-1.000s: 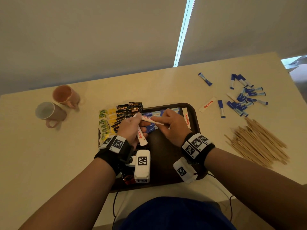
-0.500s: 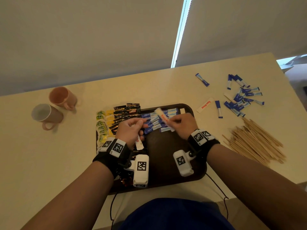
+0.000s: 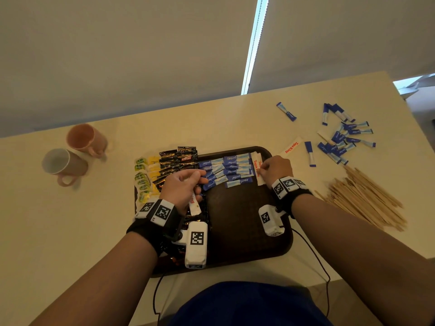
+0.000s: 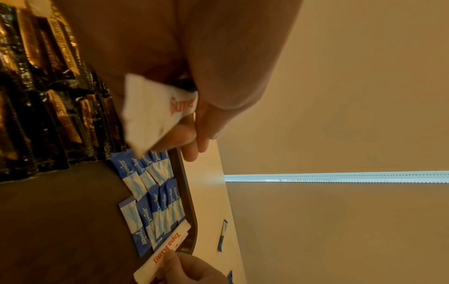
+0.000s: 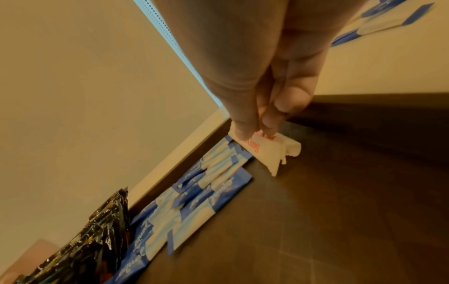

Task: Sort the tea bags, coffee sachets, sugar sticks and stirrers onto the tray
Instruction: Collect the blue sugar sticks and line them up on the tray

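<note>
A white Tapa King sachet (image 3: 258, 171) is being set down at the right end of the dark brown tray (image 3: 240, 222), just beside the rows of blue Equal sugar sticks (image 3: 231, 169). It is pinched between the thumb and fingers of the right hand (image 3: 275, 169), and its end is already touching the tray floor next to another white sachet. A second white sachet (image 3: 194, 203) is held in the curled fingers of the left hand (image 3: 182, 187), above the middle of the tray. The black Kopiko coffee sachets (image 3: 179, 161) and the green and yellow tea bags (image 3: 144, 177) are lined up at the left side of the tray. More blue sugar sticks (image 3: 341, 137), one white sachet (image 3: 290, 147) and a heap of wooden stirrers (image 3: 367, 198) are left on the desk (image 3: 70, 231) to the right. Two mugs (image 3: 75, 151) are standing on the desk to the left. The white sachets seem to be the step in hand. Next, the pinched sachet probably needs to be let go flat, and the held one passed over.
</note>
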Demonstrator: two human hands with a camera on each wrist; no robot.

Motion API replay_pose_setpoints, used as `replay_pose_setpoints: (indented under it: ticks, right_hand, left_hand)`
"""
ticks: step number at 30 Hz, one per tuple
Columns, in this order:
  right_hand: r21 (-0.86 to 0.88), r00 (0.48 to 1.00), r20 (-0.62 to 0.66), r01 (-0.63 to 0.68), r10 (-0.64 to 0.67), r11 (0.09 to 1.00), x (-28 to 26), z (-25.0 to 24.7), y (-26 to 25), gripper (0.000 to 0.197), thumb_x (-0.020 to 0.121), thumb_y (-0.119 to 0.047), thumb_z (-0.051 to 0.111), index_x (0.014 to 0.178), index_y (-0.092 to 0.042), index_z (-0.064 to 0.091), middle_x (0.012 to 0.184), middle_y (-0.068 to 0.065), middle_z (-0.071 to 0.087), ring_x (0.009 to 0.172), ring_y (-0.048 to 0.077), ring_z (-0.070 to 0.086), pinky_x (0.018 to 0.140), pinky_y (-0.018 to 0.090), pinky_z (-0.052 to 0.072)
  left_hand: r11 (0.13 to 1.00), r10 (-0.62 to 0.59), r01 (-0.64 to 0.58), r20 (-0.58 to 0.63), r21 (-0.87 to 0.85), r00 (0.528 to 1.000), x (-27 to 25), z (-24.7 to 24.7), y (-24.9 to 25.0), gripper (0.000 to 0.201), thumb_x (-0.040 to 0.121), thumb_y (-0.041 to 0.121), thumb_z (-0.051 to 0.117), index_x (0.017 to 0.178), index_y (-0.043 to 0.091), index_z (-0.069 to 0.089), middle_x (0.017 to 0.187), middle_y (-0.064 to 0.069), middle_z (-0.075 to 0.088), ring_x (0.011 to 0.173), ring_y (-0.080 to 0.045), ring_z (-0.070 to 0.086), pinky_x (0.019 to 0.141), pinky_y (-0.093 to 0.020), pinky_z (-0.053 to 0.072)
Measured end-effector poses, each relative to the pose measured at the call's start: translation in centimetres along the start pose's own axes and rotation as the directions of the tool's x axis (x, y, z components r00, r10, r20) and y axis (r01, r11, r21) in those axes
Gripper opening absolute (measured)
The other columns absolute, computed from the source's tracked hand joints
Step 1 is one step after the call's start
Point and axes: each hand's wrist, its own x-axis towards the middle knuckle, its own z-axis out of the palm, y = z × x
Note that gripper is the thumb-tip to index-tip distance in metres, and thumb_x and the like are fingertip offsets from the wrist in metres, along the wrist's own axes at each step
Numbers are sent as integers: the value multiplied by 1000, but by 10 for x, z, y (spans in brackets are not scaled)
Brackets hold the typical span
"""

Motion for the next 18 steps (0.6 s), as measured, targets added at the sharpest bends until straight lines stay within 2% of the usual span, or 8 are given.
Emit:
replay_pose_setpoints:
  ticks: [5, 8, 10, 11, 14, 16, 18]
  right_hand:
    - [-25, 999, -38, 17, -17, 1000, -5, -2, 0, 21, 93, -24, 65, 104, -9, 74, 102, 9, 72, 94, 24, 65, 83, 31, 50]
    - [39, 975, -90, 206, -202, 978, -16, -5, -8, 23, 95, -27, 59, 97, -8, 73, 94, 7, 71, 84, 19, 61, 79, 31, 49]
    - [140, 939, -11, 341, -343, 929, -29, -10, -23, 30, 97, -32, 58, 88, -8, 74, 80, 6, 70, 71, 16, 59, 70, 28, 47]
    - [227, 919, 57, 369, -390, 901, -36, -13, -32, 33, 97, -34, 58, 84, -8, 75, 74, 5, 70, 66, 16, 60, 66, 27, 46]
    - [519, 842, 285, 265, -457, 812, -58, -19, -59, 34, 95, -39, 58, 85, -10, 74, 73, 3, 74, 65, 15, 70, 60, 23, 53]
    - [558, 780, 366, 254, -508, 790, -70, -16, -73, 34, 94, -37, 62, 90, -6, 74, 76, 5, 74, 66, 16, 71, 59, 24, 57]
    - [574, 750, 407, 234, -521, 785, -79, -13, -82, 25, 90, -30, 68, 94, -6, 74, 77, 7, 75, 65, 16, 71, 60, 25, 58]
  left_hand:
    - [1000, -10, 10, -3, -20, 1000, -1, 3, 1, 21, 103, 10, 49, 107, 6, 69, 86, -9, 69, 53, -10, 52, 48, -25, 47]
    - [995, -23, 25, 23, -100, 999, -3, 5, 4, 26, 100, -2, 44, 111, 4, 67, 90, -12, 68, 56, -12, 53, 52, -27, 48]
    - [992, 7, -3, 35, -125, 999, -4, 7, 5, 35, 98, -8, 39, 118, 7, 64, 94, -12, 68, 61, -12, 56, 57, -29, 51]
    - [991, 27, -23, 34, -129, 999, -4, 8, 5, 38, 98, -9, 37, 121, 9, 62, 95, -11, 69, 63, -12, 59, 61, -30, 52]
    - [986, 80, -78, 10, -145, 997, -4, 11, 5, 41, 101, -7, 36, 131, 14, 53, 94, -10, 70, 74, -15, 67, 69, -32, 55]
    - [982, 109, -111, -17, -156, 994, -3, 12, 5, 43, 102, -6, 36, 137, 18, 46, 97, -10, 70, 85, -18, 70, 71, -34, 54]
    - [975, 134, -138, -35, -173, 990, -3, 13, 5, 47, 103, -5, 35, 141, 21, 40, 100, -11, 71, 97, -21, 71, 74, -36, 56]
